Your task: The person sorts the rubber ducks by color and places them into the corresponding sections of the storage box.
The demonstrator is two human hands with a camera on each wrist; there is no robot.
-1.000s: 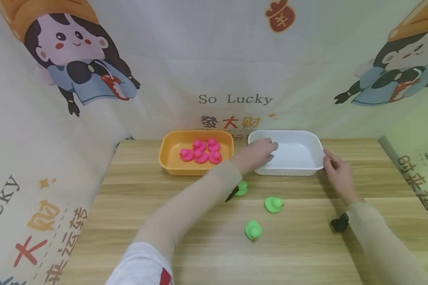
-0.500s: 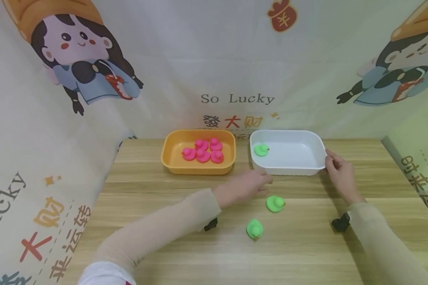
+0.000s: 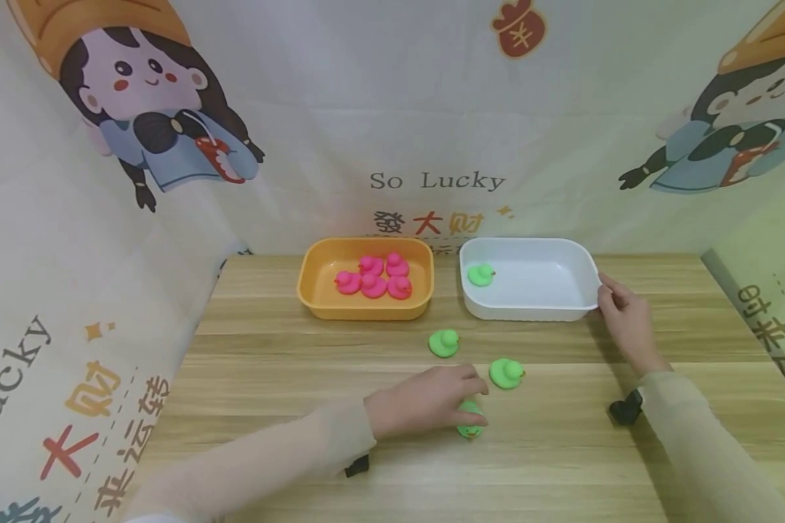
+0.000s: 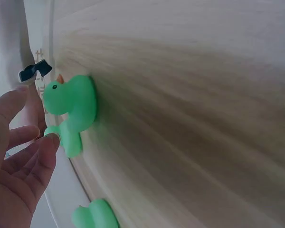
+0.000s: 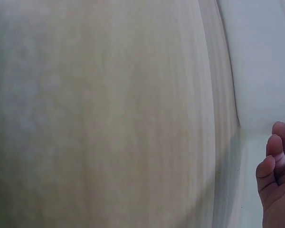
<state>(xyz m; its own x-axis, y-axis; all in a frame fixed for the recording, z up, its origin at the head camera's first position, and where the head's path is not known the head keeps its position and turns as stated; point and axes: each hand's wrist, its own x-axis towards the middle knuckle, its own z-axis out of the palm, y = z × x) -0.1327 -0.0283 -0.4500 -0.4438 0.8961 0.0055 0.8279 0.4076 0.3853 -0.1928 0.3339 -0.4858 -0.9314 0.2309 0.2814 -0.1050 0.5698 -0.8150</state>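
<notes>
My left hand (image 3: pixel 428 401) hovers around the nearest green toy duck (image 3: pixel 469 431), thumb and fingers spread on either side of it and partly covering it. In the left wrist view a gap shows between the fingers and that duck. Two more green ducks lie on the table, one by the fingertips (image 3: pixel 507 373) and one farther back (image 3: pixel 445 343). At the right end of the white plastic tub (image 3: pixel 530 314), my right hand (image 3: pixel 628 330) holds the rim. A green duck (image 3: pixel 480 274) sits inside the tub's left end.
An orange tub (image 3: pixel 366 314) with several pink ducks (image 3: pixel 373 285) stands left of the white one. Both tubs are at the table's back edge, against a printed cloth (image 3: pixel 340 131) that also hangs along both sides.
My left hand has come back from over the white tub to the nearest duck on the table. A green duck now shows inside the tub. The right hand stays at the rim.
</notes>
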